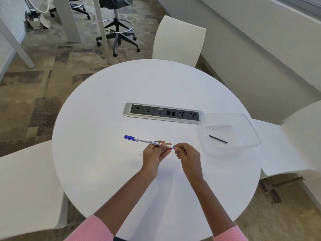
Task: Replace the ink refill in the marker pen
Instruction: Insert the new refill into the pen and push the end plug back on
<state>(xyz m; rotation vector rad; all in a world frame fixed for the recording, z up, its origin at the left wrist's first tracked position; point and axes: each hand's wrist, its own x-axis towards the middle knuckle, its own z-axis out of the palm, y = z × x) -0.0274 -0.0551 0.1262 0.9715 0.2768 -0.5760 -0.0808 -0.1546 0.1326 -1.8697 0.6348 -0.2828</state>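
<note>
Above the middle of the round white table (104, 119), the left hand (154, 153) is closed around the white marker pen (147, 141), blue cap toward 9 o'clock. The right hand (186, 154) pinches the pen's blue end plug (174, 146). At 3 o'clock, a thin black refill (218, 139) lies in a clear plastic tray (250, 126).

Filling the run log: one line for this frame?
left hand: holds marker pen barrel | right hand: pinches pen's end plug | black refill: in clear tray | cap: on
</note>
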